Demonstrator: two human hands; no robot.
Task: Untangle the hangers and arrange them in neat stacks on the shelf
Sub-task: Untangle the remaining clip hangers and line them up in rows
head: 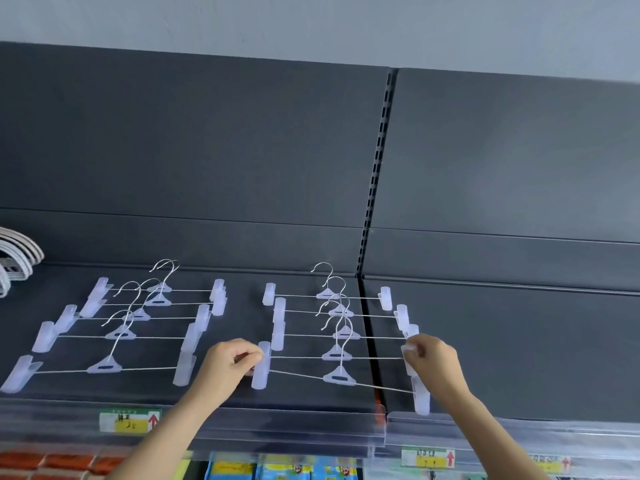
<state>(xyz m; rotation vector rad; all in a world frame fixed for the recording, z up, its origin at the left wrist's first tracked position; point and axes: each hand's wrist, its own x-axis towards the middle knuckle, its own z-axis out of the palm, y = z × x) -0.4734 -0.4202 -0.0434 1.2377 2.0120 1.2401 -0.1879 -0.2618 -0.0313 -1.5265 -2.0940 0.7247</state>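
Both hands are pinching: our left hand (230, 367) is gripping the left clip (262, 362) and our right hand (431, 356) the right clip (408, 349) of a clip hanger (335, 355) lying in the right-hand row on the shelf (519, 341). We are judging it light, its wire bar (301, 357) springy and the hooks (341, 327) likely to snag, so the clip ends are looking like the best hold.

The left edge cuts off the stack of white curved plastic hangers (19, 252). The right hand (429, 358) hides most of the end clip of one clear plastic clip hanger (334, 356). Handwriting on the yellow price labels (129, 421) is too blurred to read.
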